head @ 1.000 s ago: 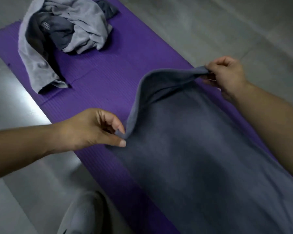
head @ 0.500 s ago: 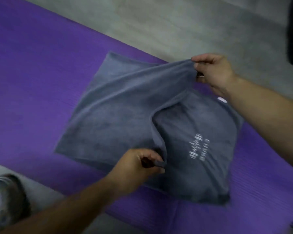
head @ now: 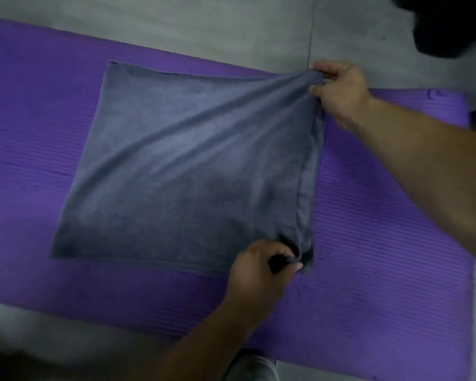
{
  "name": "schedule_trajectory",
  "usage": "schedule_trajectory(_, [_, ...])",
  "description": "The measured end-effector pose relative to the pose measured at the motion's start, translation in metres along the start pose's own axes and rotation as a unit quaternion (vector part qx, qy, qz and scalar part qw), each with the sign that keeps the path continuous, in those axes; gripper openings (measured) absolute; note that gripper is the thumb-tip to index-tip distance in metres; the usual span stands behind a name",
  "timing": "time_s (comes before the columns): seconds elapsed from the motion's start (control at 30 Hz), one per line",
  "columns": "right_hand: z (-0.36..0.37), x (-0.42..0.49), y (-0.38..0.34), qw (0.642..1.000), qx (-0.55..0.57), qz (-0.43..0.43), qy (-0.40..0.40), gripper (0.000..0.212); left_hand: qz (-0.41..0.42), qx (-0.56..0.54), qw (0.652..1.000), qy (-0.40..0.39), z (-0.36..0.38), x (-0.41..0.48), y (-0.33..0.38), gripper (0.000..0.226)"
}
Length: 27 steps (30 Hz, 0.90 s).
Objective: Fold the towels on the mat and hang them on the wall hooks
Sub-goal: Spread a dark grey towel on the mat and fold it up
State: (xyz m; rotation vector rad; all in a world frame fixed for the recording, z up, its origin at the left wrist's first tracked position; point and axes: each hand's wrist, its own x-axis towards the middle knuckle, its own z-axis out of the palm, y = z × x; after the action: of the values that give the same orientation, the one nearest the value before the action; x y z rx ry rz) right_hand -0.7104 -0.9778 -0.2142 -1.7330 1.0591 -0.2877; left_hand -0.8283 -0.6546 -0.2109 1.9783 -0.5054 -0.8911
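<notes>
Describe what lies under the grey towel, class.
The purple mat lies under the grey towel, showing around it. A lower towel layer peeks out along the right edge. Anything else beneath is covered.

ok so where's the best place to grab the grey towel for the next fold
Probably the two right-side corners, where the doubled edges of the grey towel meet. The left hand pinches the near one and the right hand lifts the far one. Coming from that side lets the flap carry over toward the flat left edge on the purple mat.
</notes>
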Motion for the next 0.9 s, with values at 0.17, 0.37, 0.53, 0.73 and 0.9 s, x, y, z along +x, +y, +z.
schedule_trajectory(0.17, [-0.004,0.004,0.017,0.999,-0.040,0.000,-0.007,0.052,0.104,0.112,0.988,0.009,0.028,-0.004,-0.017,0.016])
schedule_trajectory(0.37, [-0.002,0.006,0.040,0.993,-0.115,-0.025,-0.002,0.044,0.186,0.195,0.963,-0.023,0.045,-0.010,-0.036,0.014])
schedule_trajectory(0.53, [0.008,-0.001,0.032,0.968,-0.248,-0.021,-0.002,0.048,0.171,0.141,0.973,-0.055,0.030,-0.015,-0.030,0.021])
schedule_trajectory(0.73, [0.072,-0.043,-0.012,0.879,-0.423,-0.215,-0.051,0.049,0.110,0.140,0.971,0.157,-0.097,0.012,-0.056,0.019])
schedule_trajectory(0.9, [0.193,-0.054,-0.068,0.875,-0.296,-0.317,-0.216,0.032,-0.178,0.270,0.898,0.297,-0.244,0.012,-0.110,0.026])
